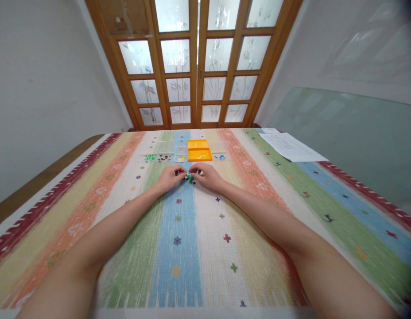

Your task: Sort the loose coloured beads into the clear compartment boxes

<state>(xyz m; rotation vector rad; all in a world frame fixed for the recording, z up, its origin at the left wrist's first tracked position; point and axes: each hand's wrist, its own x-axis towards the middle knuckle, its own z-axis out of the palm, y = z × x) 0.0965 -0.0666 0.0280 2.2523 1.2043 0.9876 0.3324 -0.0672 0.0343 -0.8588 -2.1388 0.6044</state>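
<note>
Both of my arms reach far out over a striped cloth-covered table (199,230). My left hand (170,176) and my right hand (207,175) meet at a small cluster of coloured beads (190,178), fingers curled and pinched around it. What each hand's fingertips hold is too small to name. Just beyond my hands stands a yellow open box (199,150). Beside it are clear compartments with green pieces (150,157), dark pieces (164,157), yellow pieces (180,157) and blue pieces (220,157).
A white sheet of paper (292,146) lies at the far right of the table. A wooden door with frosted glass panes (199,62) stands behind the table. A glass panel (351,141) leans at the right.
</note>
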